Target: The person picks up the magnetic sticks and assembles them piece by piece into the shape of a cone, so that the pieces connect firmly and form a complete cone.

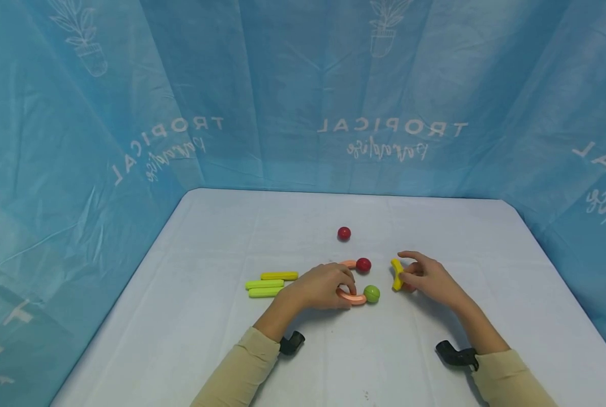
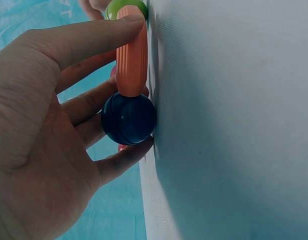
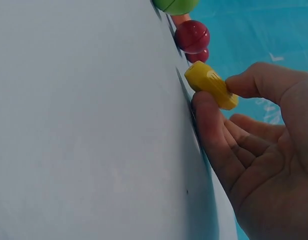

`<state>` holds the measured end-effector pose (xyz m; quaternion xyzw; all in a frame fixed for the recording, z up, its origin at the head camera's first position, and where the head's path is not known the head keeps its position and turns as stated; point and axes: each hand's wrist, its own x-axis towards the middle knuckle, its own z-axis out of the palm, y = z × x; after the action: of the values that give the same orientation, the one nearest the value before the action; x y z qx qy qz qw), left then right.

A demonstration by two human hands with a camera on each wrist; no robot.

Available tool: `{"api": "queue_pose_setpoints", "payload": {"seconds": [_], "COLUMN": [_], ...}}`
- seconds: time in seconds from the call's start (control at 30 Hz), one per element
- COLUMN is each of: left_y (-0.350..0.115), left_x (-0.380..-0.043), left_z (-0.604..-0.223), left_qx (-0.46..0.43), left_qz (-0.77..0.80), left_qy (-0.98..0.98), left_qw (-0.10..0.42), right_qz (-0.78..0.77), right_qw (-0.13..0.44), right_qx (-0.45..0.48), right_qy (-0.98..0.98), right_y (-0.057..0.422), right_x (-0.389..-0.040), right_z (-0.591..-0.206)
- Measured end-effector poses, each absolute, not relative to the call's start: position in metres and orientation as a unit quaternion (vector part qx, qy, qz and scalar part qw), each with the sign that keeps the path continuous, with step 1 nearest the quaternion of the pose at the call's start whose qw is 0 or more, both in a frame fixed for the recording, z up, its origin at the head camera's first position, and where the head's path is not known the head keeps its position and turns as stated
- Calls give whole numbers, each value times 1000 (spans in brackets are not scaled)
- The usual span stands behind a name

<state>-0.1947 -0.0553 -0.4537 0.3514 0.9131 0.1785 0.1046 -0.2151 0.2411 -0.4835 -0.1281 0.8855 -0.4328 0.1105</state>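
A curved orange rod (image 1: 353,298) lies low at the middle of the white table, a green ball (image 1: 371,294) against one end. In the left wrist view a dark blue ball (image 2: 129,119) touches its other end. My left hand (image 1: 325,286) pinches this rod, thumb on the near side and other fingers behind. A curved yellow rod (image 1: 397,275) is pinched between thumb and finger of my right hand (image 1: 432,281). Just behind the left hand, a second orange rod (image 1: 349,264) meets a red ball (image 1: 363,265); its left part is hidden.
Farther back on the white tablecloth (image 1: 221,226) sits a lone red ball (image 1: 344,233). Left of the left hand lie a straight yellow rod (image 1: 280,276) and two light green rods (image 1: 264,284). A blue printed curtain (image 1: 282,164) surrounds the table's back and sides.
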Motion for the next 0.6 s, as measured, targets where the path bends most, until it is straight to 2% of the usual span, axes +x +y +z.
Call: {"api": "queue_pose_setpoints", "payload": {"seconds": [0.6], "left_y": [-55], "left_x": [-196], "left_z": [-454], "left_qx": [361], "left_qz": [174], "left_qy": [911], "left_qw": [100], "right_qz": [-455], "right_qw": [126], "right_qx": [-139], "right_qy": [870], "right_y": [214], "right_x": [-216], "right_z": [-482]}}
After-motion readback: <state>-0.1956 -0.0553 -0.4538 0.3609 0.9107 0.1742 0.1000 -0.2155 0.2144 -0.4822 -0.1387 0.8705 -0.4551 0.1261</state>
